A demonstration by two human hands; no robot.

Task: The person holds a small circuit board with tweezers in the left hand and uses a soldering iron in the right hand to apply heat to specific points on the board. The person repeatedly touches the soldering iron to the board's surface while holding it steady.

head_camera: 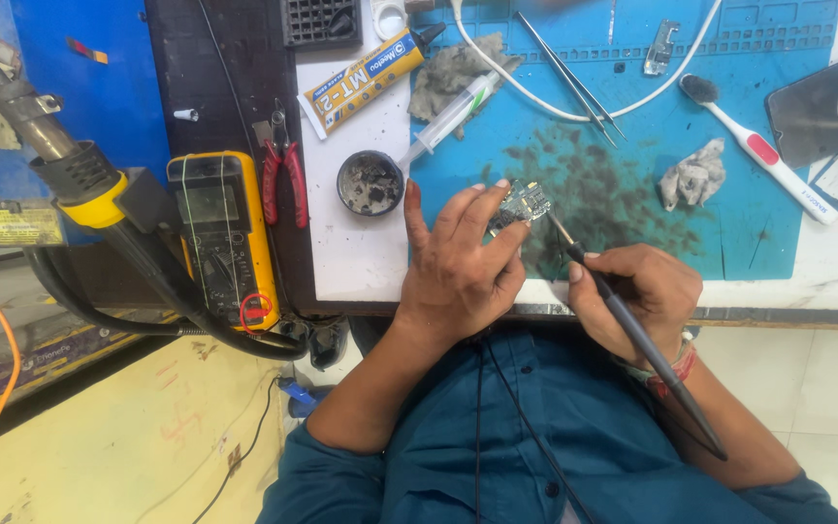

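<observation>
My left hand [458, 262] pins a small dark circuit board [524, 204] against the blue work mat [729, 194], fingertips pressing on the board's left and lower edges. My right hand [637, 296] grips a thin grey soldering iron [632, 330] like a pen. Its metal tip points up-left and meets the board's right edge. The iron's handle runs down-right past my wrist, which wears red thread bands.
Around the mat lie metal tweezers [569, 73], a syringe [448, 121], a toothbrush [758, 146], grey wipes [692, 177], a round tin [370, 182], a glue tube [366, 82], a phone [821, 112] and a white cable. To the left sit red cutters [283, 180], a yellow multimeter [223, 233] and a hot-air gun [80, 180].
</observation>
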